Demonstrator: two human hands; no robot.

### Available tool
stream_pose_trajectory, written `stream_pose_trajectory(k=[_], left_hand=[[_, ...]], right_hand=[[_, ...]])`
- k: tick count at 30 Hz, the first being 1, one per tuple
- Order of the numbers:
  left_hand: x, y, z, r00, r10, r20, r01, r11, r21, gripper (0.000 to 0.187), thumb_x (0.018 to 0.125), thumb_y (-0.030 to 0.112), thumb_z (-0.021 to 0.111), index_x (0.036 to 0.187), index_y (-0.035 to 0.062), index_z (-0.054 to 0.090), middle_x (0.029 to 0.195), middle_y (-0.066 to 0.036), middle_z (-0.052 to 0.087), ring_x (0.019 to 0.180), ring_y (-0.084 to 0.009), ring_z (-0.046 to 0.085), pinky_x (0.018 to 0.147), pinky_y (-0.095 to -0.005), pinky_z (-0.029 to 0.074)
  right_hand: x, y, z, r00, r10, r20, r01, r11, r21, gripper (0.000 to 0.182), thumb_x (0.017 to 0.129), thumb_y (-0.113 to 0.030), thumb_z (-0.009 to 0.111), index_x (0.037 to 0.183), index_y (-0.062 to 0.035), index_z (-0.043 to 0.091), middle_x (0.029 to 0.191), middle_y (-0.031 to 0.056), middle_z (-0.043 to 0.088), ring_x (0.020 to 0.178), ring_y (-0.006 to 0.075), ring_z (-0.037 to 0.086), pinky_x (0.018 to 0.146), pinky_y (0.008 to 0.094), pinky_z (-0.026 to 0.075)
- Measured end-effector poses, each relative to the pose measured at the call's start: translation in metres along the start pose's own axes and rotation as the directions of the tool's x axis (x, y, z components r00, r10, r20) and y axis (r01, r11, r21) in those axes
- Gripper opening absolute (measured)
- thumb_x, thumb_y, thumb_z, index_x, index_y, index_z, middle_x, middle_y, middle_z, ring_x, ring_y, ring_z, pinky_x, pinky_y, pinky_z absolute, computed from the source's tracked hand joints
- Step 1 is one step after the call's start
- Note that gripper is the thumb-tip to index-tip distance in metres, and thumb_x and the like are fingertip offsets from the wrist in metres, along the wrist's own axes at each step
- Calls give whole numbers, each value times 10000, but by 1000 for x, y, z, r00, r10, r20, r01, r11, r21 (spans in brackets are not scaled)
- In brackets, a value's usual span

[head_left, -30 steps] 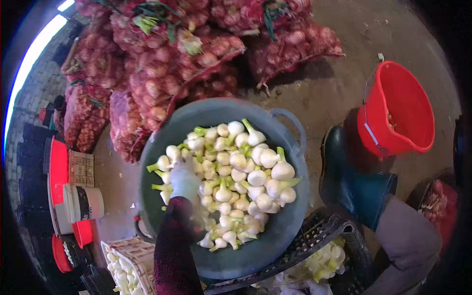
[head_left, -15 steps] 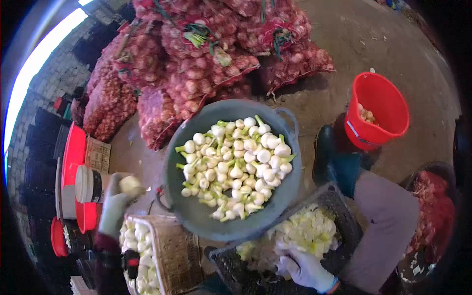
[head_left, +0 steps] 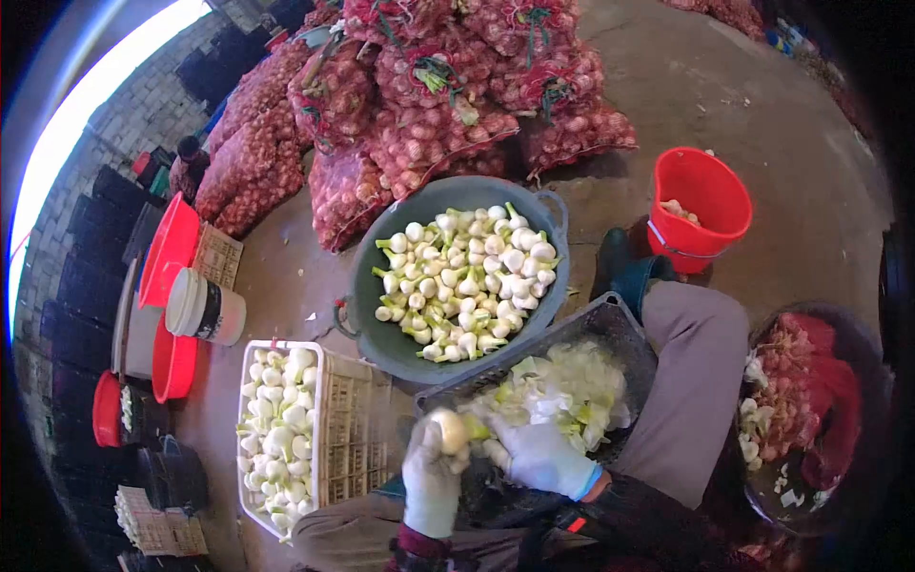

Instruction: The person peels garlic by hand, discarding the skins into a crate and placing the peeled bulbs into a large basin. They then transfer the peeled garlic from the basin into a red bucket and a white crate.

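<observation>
My left hand [head_left: 431,481], in a pale glove, holds a garlic bulb [head_left: 449,431] above the near end of a black crate, its green stem pointing right. Close beside the stem is my right hand [head_left: 548,459], also gloved, fingers drawn together and partly blurred; what they pinch is hidden. Peeled skins [head_left: 572,386] lie heaped in the black crate [head_left: 631,329] across my lap. Just beyond it stands a grey-green tub [head_left: 381,357] with many white garlic bulbs [head_left: 467,276] with short green stems.
A white plastic crate [head_left: 348,429] filled with peeled garlic stands on the left. Red mesh sacks [head_left: 410,133] are piled behind the tub. To the right are a red bucket [head_left: 701,205] and a dark basin [head_left: 762,500] with a red net. A white bucket [head_left: 205,305] stands far left.
My left hand has come from beyond the white crate to in front of me, carrying the garlic bulb. My right hand has moved up and left to meet it. The view has shifted.
</observation>
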State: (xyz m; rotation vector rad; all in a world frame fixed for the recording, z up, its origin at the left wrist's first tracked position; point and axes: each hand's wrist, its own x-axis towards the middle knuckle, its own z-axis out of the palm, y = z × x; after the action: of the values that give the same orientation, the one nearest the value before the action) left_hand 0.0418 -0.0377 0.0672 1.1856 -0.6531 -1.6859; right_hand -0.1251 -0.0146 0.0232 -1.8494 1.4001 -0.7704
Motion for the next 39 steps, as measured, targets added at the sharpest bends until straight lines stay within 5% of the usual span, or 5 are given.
stream_pose_trajectory(k=[18, 21, 28, 35, 39], left_hand=[[10, -80, -4, 959, -77, -272, 77, 997, -10, 434, 967, 409, 518, 1172, 27, 550, 849, -23, 580, 635, -78, 498, 526, -198, 389], [9, -79, -10, 974, -93, -206, 99, 995, 23, 422, 957, 403, 533, 1138, 24, 566, 853, -33, 596, 620, -86, 489, 503, -199, 340], [13, -70, 2, 960, -268, -84, 251, 953, -168, 422, 971, 415, 514, 1161, 40, 552, 935, -48, 624, 685, -87, 540, 543, -179, 377], [14, -66, 9, 993, 114, 41, -120, 968, 219, 484, 897, 242, 620, 1268, -30, 470, 1080, -86, 584, 866, -130, 576, 712, -251, 484], [3, -75, 26, 964, 143, -223, -26, 888, 458, 391, 944, 222, 566, 1249, -16, 509, 1030, -78, 589, 829, -132, 578, 682, -259, 488]], right_hand=[[-10, 39, 34, 977, 178, 120, -184, 982, 42, 333, 947, -275, 521, 1225, -93, 536, 707, 183, 646, 647, 376, 637, 571, 483, 482], [0, 53, 26, 790, 400, 465, -613, 501, 611, 308, 954, -318, 541, 1064, -43, 626, 879, 220, 670, 815, 387, 658, 687, 444, 517], [-1, 51, 4, 992, -25, -127, 55, 970, 237, 261, 877, -303, 635, 970, -60, 657, 780, 167, 639, 715, 392, 618, 646, 452, 498], [2, 69, 17, 900, 420, -117, -231, 687, 689, 224, 904, -247, 612, 854, -29, 603, 740, 220, 608, 716, 417, 601, 616, 439, 473], [1, 59, 13, 938, 297, -181, -244, 932, 269, 247, 900, -261, 639, 946, -19, 616, 754, 176, 622, 667, 355, 613, 600, 402, 479]])
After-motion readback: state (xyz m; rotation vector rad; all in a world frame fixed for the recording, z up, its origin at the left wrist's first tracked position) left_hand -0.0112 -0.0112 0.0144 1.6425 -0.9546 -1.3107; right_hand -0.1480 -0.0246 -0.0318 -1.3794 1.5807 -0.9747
